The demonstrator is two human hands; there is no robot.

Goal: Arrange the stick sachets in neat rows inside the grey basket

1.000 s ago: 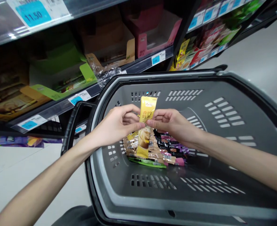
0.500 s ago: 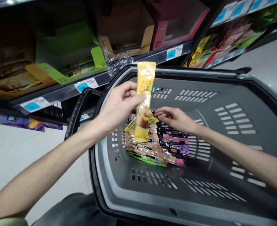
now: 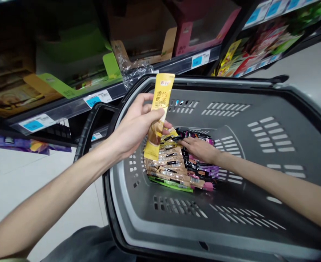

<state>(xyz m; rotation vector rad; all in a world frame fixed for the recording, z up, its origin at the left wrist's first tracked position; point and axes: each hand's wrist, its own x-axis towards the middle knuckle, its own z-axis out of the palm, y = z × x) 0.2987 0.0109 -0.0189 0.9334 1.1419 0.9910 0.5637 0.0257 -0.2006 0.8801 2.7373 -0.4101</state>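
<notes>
My left hand [image 3: 138, 123] holds a yellow milk tea sachet [image 3: 158, 118] upright and slightly tilted, thumb across its front, above the left end of the basket. Down inside the grey shopping basket [image 3: 261, 98], my right hand [image 3: 200, 148] is at the rows of stick sachets, its fingers drawn together on them. Whatever its fingertips pinch is hidden. Under and beside the hands lie several tan sachets [image 3: 170, 162], with purple and black ones [image 3: 209, 170] to the right. A green sachet [image 3: 171, 184] is along the near side, and yellow sachets [image 3: 169, 137] are at the far end.
Behind the basket runs a shelf with open display boxes: a green box [image 3: 67, 40], a brown box [image 3: 170, 43] and a pink box [image 3: 183, 38]. Price tags [image 3: 97, 98] line its edge. The black basket handle [image 3: 85, 134] sticks out left. Bagged goods [image 3: 254, 54] fill the right-hand shelf.
Both hands were on the yellow sachet; the right let go and reached down to the sachets in the basket. The left kept the sachet, raised it, turned it over, then turned its front back.
</notes>
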